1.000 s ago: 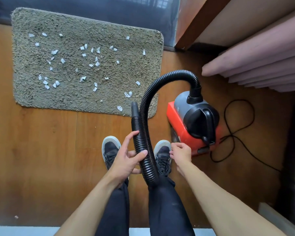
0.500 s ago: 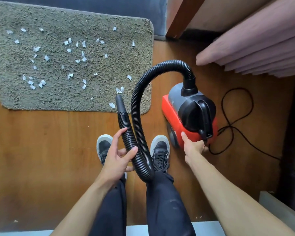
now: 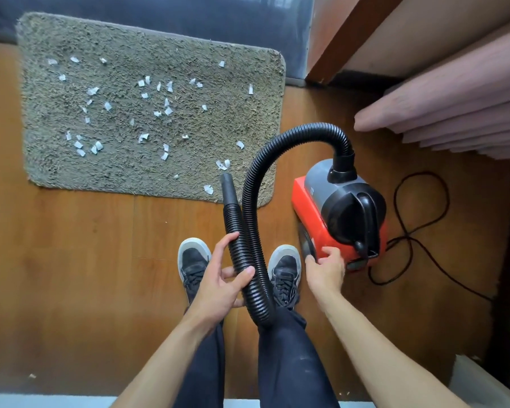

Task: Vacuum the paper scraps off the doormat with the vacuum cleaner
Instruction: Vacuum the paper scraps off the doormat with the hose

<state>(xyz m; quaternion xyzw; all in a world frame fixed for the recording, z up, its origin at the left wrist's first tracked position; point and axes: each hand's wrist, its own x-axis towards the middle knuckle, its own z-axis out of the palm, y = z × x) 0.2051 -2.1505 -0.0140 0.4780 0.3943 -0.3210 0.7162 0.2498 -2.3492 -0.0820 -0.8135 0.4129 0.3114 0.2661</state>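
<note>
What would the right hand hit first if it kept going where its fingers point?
The red and grey plastic vacuum cleaner: the right hand is at its near corner, fingertips seemingly touching it, though depth is unclear.

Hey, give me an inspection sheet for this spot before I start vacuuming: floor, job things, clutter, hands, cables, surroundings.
Surface: wooden floor; doormat lies flat against a dark panel.
Job's things: paper scraps scattered over the doormat; vacuum on the floor right of it; hose loops from its top, nozzle over the mat's near edge.
Clutter: one stray bit on the floor, bottom left.
Hands: left hand holds the hose; right hand touches the vacuum's near corner, grip unclear.
Cables: black cord looped on the floor right of the vacuum.
Surroundings: pink curtain upper right; shoes under the hose.
</note>
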